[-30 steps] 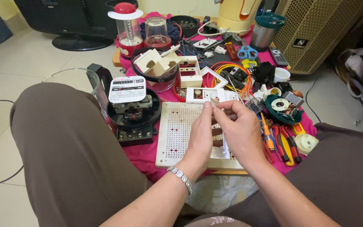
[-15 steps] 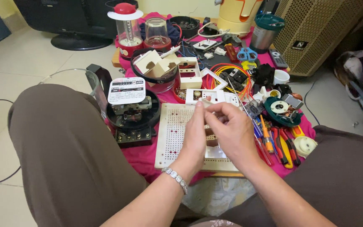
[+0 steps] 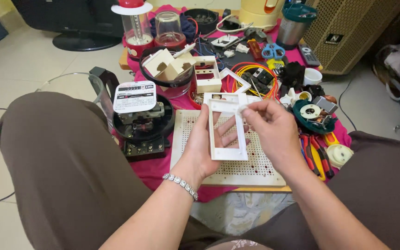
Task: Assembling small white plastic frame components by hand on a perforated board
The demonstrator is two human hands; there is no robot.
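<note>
Head view: white frame (image 3: 228, 155), rectangular with an open middle, held upright above the perforated board (image 3: 255, 169). Left hand (image 3: 204, 146) backs the frame from the left and behind; its fingers show through the opening, thumb along the left bar. Right hand (image 3: 274, 132) pinches the frame's upper right corner between thumb and forefinger, other fingers curled. Both hands grip the frame; neither lies flat. Beaded bracelet (image 3: 180, 184) on the left wrist.

Board lies flat on the pink cloth (image 3: 153, 169), directly under the frame. Second white frame (image 3: 225, 97) lies just behind the held one, on the far edge of the board. Left of the board: black round meter (image 3: 142, 122) with a white label on top, touching the board's left side or nearly so; cannot tell which. Right of the board: teal round part (image 3: 313, 115), then red and yellow pliers (image 3: 318, 155) and a white round fitting (image 3: 340, 153) near the right knee.

Farther back: dark bowl (image 3: 167, 74) holding pale switch parts, a white box frame (image 3: 208, 75) beside it, a coil of orange wire (image 3: 251, 74), blue scissors (image 3: 274, 51), a red-topped lamp (image 3: 135, 25), a steel cup (image 3: 295, 25).
</note>
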